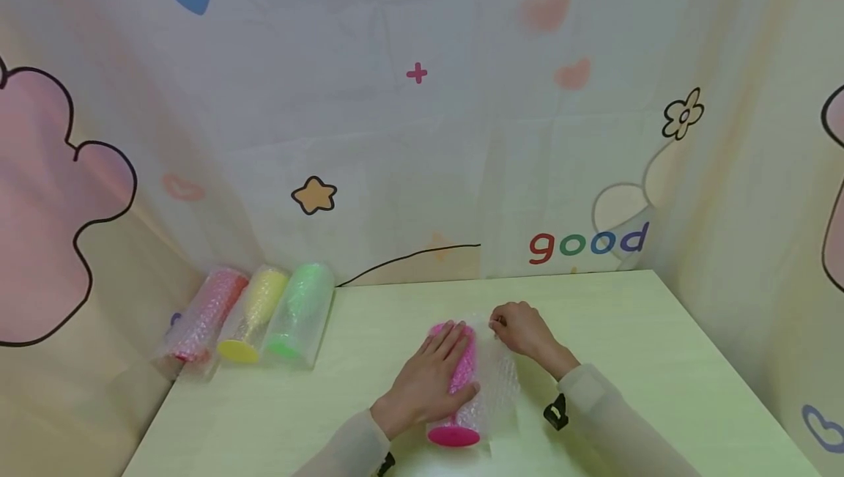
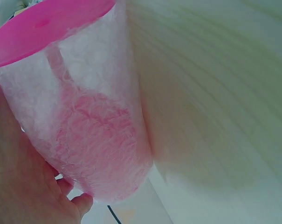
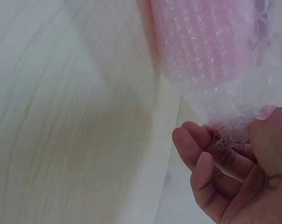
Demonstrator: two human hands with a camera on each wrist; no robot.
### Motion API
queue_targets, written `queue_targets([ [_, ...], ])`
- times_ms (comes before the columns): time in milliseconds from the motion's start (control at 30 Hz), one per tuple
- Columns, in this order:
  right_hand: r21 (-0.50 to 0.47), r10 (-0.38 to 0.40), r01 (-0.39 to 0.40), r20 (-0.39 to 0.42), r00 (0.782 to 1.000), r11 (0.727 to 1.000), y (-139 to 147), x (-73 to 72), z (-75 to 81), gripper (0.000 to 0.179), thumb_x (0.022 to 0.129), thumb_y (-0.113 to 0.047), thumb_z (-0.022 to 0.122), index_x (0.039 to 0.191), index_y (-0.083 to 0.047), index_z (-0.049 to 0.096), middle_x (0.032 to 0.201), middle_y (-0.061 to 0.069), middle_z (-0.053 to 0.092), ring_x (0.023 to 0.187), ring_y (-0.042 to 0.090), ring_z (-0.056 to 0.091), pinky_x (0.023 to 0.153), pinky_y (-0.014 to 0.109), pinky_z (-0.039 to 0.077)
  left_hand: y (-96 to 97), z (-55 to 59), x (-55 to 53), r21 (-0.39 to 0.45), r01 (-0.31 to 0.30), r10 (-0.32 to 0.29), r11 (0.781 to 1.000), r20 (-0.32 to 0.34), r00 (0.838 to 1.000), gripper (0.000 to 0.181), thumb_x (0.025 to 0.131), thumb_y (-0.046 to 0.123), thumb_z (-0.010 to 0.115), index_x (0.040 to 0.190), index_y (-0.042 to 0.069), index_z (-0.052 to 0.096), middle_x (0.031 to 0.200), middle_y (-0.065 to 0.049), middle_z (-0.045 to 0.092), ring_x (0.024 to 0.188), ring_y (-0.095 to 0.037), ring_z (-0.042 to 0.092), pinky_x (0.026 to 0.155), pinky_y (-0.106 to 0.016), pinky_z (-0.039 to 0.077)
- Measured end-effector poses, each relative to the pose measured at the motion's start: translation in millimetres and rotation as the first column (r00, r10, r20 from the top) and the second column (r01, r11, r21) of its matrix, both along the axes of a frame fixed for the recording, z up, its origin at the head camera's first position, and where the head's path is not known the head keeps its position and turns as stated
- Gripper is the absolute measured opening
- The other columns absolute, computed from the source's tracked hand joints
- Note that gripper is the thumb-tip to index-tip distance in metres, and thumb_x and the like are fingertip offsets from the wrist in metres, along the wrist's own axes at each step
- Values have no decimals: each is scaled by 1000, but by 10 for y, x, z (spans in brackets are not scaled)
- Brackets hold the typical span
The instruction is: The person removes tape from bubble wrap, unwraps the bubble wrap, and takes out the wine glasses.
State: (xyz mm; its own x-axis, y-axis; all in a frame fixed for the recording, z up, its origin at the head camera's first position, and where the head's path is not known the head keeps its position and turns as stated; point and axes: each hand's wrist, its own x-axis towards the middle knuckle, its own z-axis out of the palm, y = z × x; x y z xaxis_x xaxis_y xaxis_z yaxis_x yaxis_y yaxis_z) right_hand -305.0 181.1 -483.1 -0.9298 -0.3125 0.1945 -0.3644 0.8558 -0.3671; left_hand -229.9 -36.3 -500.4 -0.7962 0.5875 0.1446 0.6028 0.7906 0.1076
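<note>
Your left hand [image 1: 427,383] lies on the pink goblet [image 1: 453,437] while your right hand [image 1: 525,332] pinches its bubble wrap [image 1: 499,374].
In the head view, the goblet lies on the worktop [image 1: 633,360] with its base toward you; your hands are apart, left fingers extended over the bowl, right fingertips on the wrap's far right corner; a red bundle [image 1: 209,312], a yellow bundle [image 1: 239,350] and a green bundle [image 1: 300,319] lie side by side at the left; in the left wrist view, your fingers rest along the wrapped side; in the right wrist view, your curled fingers grip the wrap's edge.
</note>
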Motion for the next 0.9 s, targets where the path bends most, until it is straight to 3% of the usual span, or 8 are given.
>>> queue_targets([
  [300,-19,-64,66,74,995,998,16,12,-37,12,91,-13,66,88,-6,75,81,5,72,68,15,58,67,35,54,-26,-45,13,18,5,-4,1000,-11,1000,79,97,61,36,158,13,19,167,-2,11,155,-21,10,124,-40,21],
  [467,-21,-55,57,78,995,998,15,22,-26,11,91,-12,65,88,-6,74,81,5,71,69,15,57,66,33,53,-40,-50,26,31,9,-9,999,-8,1000,79,98,60,35,158,12,18,167,-2,10,155,-21,9,124,-40,21],
  [567,-56,-3,7,71,997,998,13,26,16,10,90,-10,65,98,-6,72,90,7,73,76,18,64,70,36,56,-40,-39,31,30,7,-6,1000,-9,1000,79,98,60,35,158,12,18,167,-3,11,155,-22,10,124,-42,21],
  [733,-86,169,-164,50,984,983,-31,0,104,36,89,-9,68,124,-7,63,116,15,70,95,27,71,83,43,58,-21,27,34,53,7,-6,999,-4,1000,77,98,58,37,157,11,21,166,-5,15,155,-25,12,123,-47,21],
  [900,-9,301,-301,40,953,954,-84,-57,136,37,89,-6,68,125,-6,64,118,13,71,96,27,70,85,43,58,34,81,-12,61,8,-7,998,-10,1000,74,99,57,37,156,12,25,166,-6,18,154,-27,12,124,-47,20],
])
